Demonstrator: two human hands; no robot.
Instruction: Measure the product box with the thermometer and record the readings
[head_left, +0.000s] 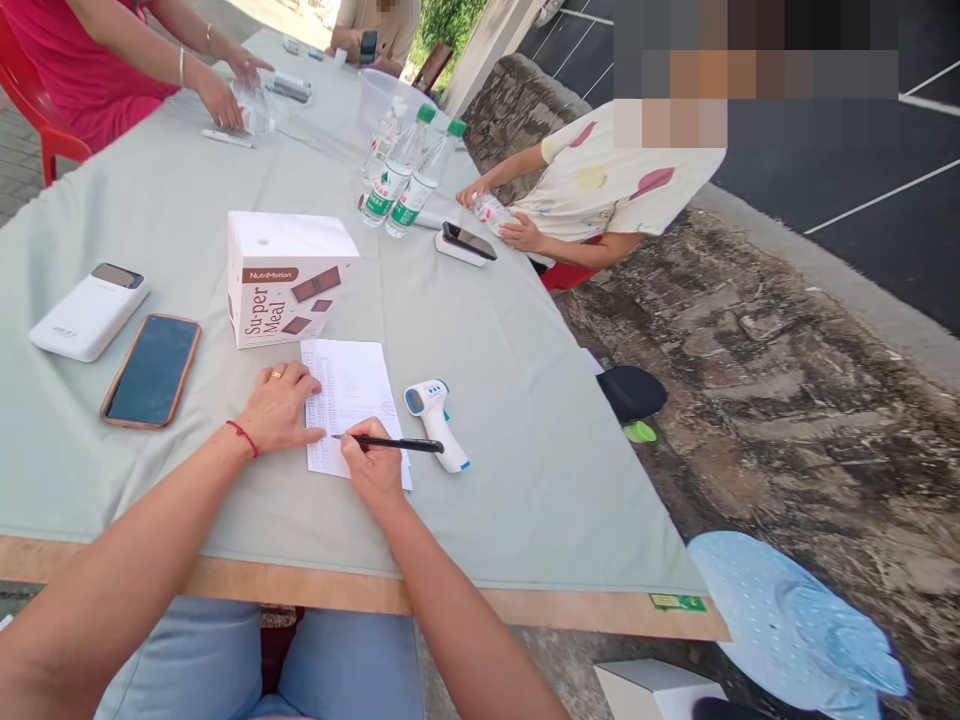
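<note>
A printed sheet of paper lies on the table in front of me. Across its left edge rests my left hand, flat with the fingers stretched, a ring and a red string bracelet on it. My right hand grips a black pen, whose tip is at the print on the sheet. Just right of the paper lies a white and blue infrared thermometer. Behind the sheet stands a white and brown "Super Meal" box. A phone in an orange-brown case lies face up left of my left hand.
A white power bank lies at the left of the cloth-covered table. Several green-capped water bottles and another phone are further back. Co-workers sit around the far sides. A light-blue hat is beyond the right corner.
</note>
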